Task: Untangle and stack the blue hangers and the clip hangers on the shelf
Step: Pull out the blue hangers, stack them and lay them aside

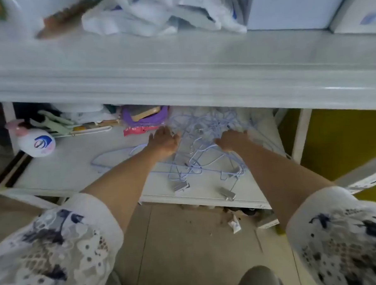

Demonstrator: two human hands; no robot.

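Observation:
A tangle of pale blue wire hangers (200, 129) lies on the white lower shelf (72, 169), under the upper shelf board. Clip hangers (207, 165) with metal clips (227, 193) lie at the shelf's front edge. One blue hanger (110, 157) lies apart to the left. My left hand (164, 140) hovers flat with fingers apart at the tangle's left side. My right hand (233, 139) rests on the tangle's right part, fingers curled down onto the wires; whether it grips them is unclear.
A white bottle with a pink pump (37, 141) lies at the shelf's left. Green hangers (55, 124), a purple item (146, 116) and a red packet (137, 130) sit behind. Bags (155, 14) crowd the upper shelf (180, 78). A white shelf post (301, 133) stands right.

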